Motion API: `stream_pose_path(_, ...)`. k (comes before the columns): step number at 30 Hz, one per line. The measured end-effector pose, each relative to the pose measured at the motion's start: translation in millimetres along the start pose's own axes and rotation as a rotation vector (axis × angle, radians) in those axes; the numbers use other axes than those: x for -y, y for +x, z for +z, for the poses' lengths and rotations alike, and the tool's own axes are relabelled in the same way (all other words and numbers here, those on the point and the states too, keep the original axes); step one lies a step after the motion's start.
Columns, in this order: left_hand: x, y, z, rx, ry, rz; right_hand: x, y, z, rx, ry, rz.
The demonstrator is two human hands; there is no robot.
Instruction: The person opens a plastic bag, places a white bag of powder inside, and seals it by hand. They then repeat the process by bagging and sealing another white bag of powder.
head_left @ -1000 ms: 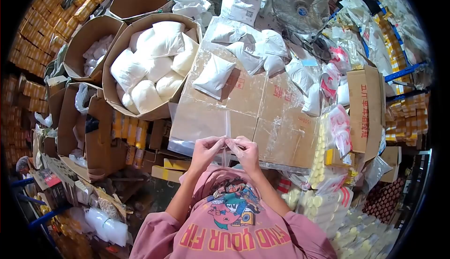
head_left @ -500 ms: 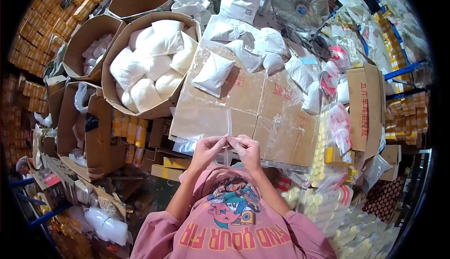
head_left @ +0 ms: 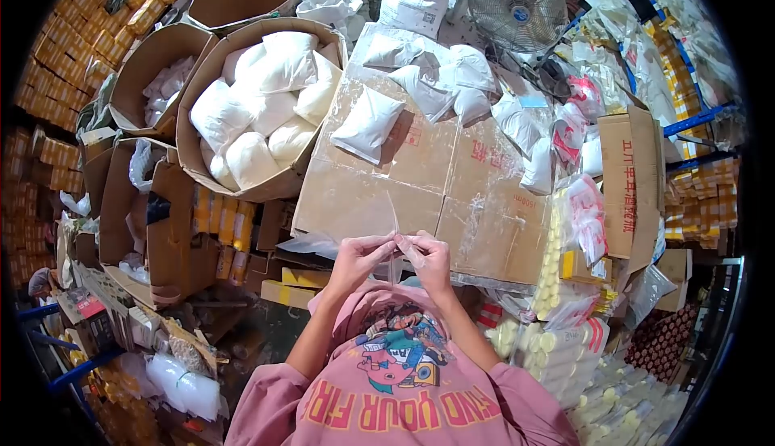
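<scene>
A clear plastic bag is pinched at its edge between my two hands, over the near edge of the cardboard-covered table. My left hand is closed on the bag, its fingertips almost touching those of my right hand, which also grips the film. Part of the bag hangs past the table edge at the left. Beyond my hands lies a filled white pouch, and farther back several more white pouches lie in a loose group.
A large round carton full of white bags stands left of the table. A fan is at the back. An upright brown carton is at the right. Yellow packages are stacked far left. Part of another person shows at the left edge.
The clear bag has shifted and folded; its left part now hangs differently at the table edge. Both hands stay pinched in nearly the same place.
</scene>
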State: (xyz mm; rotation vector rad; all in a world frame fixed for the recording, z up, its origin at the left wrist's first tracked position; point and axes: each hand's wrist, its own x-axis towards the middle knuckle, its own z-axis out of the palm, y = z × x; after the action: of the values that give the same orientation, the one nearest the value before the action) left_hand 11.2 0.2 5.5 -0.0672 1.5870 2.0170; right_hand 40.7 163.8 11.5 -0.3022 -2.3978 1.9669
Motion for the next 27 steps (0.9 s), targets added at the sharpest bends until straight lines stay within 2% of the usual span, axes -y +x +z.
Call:
stream_pose_path(6,2.7,-4.3,-3.0,-0.047,-0.017,-0.002,-5.1,-4.5,6.5,0.009,0.071,0.070)
stream_pose_path(11,0.7,-6.6,0.3,-0.116,0.127,0.005,-9.3,-7.7,7.7,0.016,0.005,0.094)
stream_pose_path(15,14.9,-5.7,-1.2,-0.181,0.183,0.022,8.9,-9.4,10.0,0.022,-0.240,-0.017)
stream_pose_path(19,18.3,-8.9,-6.6,-0.206,0.508,0.177,16.9,-7.5,13.1,0.142,-0.366,-0.124)
stream_pose_path(22,22.7,-12.2,-14.7,-0.128,0.417,0.103,13.3,-4.6,11.7,0.236,-0.385,-0.163)
stream_pose_path(24,21.5,-15.4,-18.4,-0.078,0.239,0.050,10.2,-2.6,10.8,0.259,-0.412,-0.151)
stream_pose_path(27,25.7,-18.6,-21.6,-0.036,-0.023,-0.070,21.3,-1.5,10.7,0.268,-0.359,-0.040)
